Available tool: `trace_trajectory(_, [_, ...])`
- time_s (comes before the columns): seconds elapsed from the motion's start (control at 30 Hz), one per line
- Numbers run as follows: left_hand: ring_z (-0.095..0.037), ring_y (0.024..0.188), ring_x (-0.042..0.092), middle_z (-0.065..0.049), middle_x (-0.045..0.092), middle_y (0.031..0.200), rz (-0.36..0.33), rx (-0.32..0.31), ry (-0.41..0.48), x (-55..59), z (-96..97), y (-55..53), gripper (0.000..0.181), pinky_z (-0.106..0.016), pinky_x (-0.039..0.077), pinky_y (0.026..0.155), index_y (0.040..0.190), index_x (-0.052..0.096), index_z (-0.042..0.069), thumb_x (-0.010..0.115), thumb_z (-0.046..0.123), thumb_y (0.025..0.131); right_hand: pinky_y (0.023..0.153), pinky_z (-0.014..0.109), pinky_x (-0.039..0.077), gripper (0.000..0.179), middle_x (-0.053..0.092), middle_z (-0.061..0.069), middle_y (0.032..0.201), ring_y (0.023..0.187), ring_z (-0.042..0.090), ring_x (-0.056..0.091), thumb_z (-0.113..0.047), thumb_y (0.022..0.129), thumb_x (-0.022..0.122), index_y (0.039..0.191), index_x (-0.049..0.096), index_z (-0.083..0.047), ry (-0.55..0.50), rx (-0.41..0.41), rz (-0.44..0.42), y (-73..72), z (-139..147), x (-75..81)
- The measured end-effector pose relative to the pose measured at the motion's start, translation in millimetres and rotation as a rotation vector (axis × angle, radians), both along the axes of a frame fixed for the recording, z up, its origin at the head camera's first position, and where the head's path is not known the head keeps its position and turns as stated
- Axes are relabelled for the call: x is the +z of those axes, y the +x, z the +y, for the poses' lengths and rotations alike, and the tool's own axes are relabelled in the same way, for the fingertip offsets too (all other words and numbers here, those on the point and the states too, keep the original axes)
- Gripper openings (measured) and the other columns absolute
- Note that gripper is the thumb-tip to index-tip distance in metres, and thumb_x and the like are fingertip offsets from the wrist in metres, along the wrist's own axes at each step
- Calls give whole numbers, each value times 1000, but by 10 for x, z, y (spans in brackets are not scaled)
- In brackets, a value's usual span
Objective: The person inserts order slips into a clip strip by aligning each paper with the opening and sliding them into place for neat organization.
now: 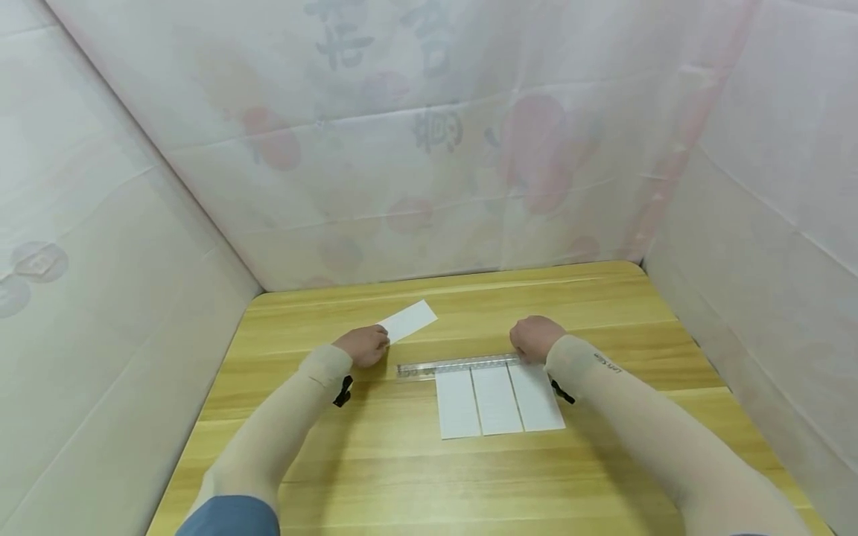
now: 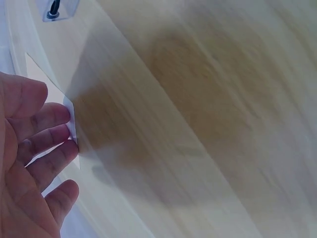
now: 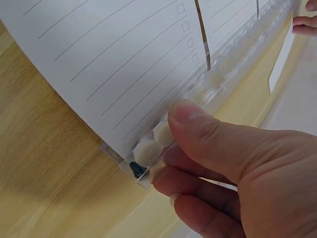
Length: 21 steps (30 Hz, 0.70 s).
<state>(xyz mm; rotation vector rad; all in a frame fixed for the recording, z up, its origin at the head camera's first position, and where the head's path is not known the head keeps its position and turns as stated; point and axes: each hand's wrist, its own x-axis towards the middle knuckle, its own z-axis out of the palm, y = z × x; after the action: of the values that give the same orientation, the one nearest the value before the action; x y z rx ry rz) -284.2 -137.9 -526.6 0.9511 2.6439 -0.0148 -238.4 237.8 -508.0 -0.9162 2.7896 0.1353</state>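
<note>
My left hand (image 1: 364, 345) holds a white paper slip (image 1: 410, 320) by its near end. In the left wrist view the slip (image 2: 72, 119) shows behind the curled fingers. My right hand (image 1: 536, 337) grips the right end of a clear plastic strip (image 1: 462, 365), thumb on top and fingers beneath. White round pieces sit inside the strip (image 3: 218, 82), with a dark bit at its end. Three lined paper slips (image 1: 494, 400) lie side by side, their top edges along the strip. Small checkboxes show on the rightmost slip (image 3: 114, 59).
A light wooden table (image 1: 375, 476) bears everything. Pale printed cloth walls (image 1: 415, 186) stand behind it and on both sides. The strip's left end reaches past the leftmost slip, towards my left hand.
</note>
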Motion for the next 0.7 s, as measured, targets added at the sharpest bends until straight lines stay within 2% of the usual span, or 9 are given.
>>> trace_trajectory(0.17, [-27, 117, 46, -12, 46, 130, 10, 17, 35, 27, -109, 66, 32, -37, 39, 94, 122, 57, 4, 42, 17, 97, 47, 26, 28, 39, 33, -9, 45, 46, 10, 20, 5, 71, 57, 47, 41, -21, -14, 10, 16, -25, 11, -15])
trace_trajectory(0.3, [-25, 117, 47, -10, 47, 130, 27, 30, 39, 7, -200, 103, 33, -36, 39, 95, 122, 58, 6, 42, 19, 97, 46, 26, 25, 40, 25, -9, 44, 47, 11, 17, 7, 71, 55, 46, 39, -20, -32, 19, 19, -43, 23, -12])
trace_trajectory(0.47, [-25, 116, 47, -10, 47, 129, 13, 57, 61, -10, -291, 154, 33, -36, 39, 94, 122, 58, 5, 41, 19, 97, 46, 25, 23, 41, 21, -9, 47, 48, 10, 15, 8, 68, 53, 47, 34, -22, -59, 26, 33, -45, 64, -21])
trace_trajectory(0.7, [-25, 114, 49, -9, 48, 127, 4, 76, 89, 0, -404, 244, 31, -36, 41, 93, 120, 59, 6, 42, 19, 97, 48, 25, 25, 39, 31, -7, 52, 49, 9, 19, 8, 68, 54, 49, 37, -22, -81, 27, 44, -38, 122, -54])
